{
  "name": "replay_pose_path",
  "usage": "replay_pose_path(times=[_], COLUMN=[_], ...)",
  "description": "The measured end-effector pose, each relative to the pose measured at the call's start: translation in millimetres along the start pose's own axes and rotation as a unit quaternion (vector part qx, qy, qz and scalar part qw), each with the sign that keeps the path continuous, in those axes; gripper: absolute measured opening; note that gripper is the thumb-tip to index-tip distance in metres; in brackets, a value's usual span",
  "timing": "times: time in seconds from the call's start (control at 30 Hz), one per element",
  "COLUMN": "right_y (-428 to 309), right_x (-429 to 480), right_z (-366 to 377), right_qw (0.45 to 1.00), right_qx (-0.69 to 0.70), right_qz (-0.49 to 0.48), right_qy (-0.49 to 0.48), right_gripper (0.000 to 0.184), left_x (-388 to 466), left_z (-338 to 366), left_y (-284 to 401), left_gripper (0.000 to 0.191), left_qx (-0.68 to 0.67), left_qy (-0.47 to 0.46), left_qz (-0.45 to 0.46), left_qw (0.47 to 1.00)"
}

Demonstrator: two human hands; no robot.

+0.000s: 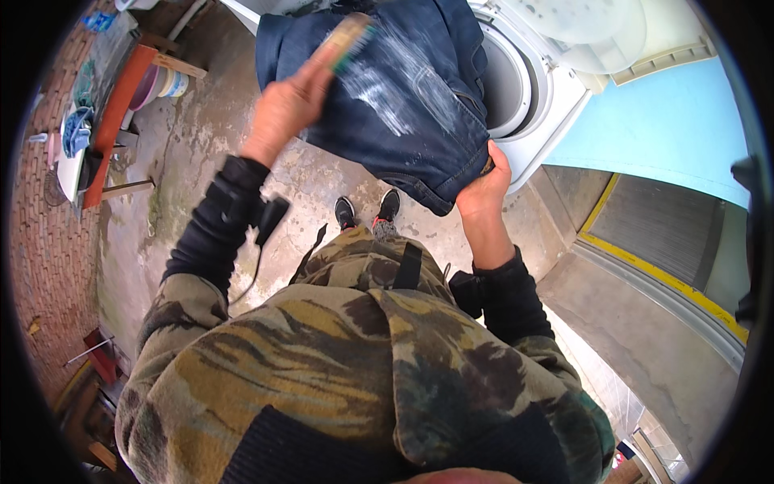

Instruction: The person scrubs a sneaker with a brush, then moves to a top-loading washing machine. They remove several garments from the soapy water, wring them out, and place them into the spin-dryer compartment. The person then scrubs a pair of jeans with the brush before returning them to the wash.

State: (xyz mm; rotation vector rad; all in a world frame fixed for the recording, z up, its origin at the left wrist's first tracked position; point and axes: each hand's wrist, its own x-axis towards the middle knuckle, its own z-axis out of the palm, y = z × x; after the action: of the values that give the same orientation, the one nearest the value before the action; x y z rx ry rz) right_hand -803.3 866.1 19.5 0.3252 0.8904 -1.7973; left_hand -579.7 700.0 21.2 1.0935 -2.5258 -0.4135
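Note:
A pair of dark blue trousers [417,139] hangs over the front of a white twin-tub washing machine [559,124], with whitish streaks of what looks like lather on the cloth. My left hand [287,109] grips a scrubbing brush [349,39] with a wooden back and greenish bristles, held over the upper left of the streaked cloth; hand and brush are blurred. The waistband's lower right corner is pinched in my right hand [487,184], its fingers partly hidden behind the fabric. Beside the trousers, the machine's round spin tub [505,81] stands uncovered.
Stained concrete floor [181,121] lies around my shoes [367,209]. At the left, a raised shelf with a red-brown edge [118,127] holds basins and cloths before a brick wall [54,272]. A light blue panel [671,127] and a yellow-edged doorway [659,272] are at the right.

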Motion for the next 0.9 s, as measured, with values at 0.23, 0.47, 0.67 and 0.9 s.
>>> replay_pose_path(times=[0.23, 0.47, 0.67, 0.9], right_y=[1.2, 0.7, 1.4, 0.5], right_x=[-1.3, 0.1, -1.1, -1.5], right_z=[0.4, -2.8, -4.1, -4.1], right_qw=[1.000, 1.000, 1.000, 1.000], right_qx=[-0.016, 0.001, -0.003, 0.005], right_qz=[-0.010, 0.009, 0.003, 0.014], right_qy=[0.015, -0.025, 0.000, 0.005], right_gripper=[0.036, 0.030, 0.035, 0.030], left_x=[7.2, 7.8, 31.6, 44.9], left_z=[5.2, 14.8, 8.5, -7.8], left_y=[-2.0, 0.4, -4.5, -31.7], left_gripper=[0.036, 0.040, 0.042, 0.029], left_qx=[0.131, 0.102, 0.150, 0.188], left_qy=[-0.029, -0.056, 0.006, -0.004], left_qz=[-0.006, 0.085, 0.000, -0.071], left_qw=[0.991, 0.990, 0.989, 0.980])
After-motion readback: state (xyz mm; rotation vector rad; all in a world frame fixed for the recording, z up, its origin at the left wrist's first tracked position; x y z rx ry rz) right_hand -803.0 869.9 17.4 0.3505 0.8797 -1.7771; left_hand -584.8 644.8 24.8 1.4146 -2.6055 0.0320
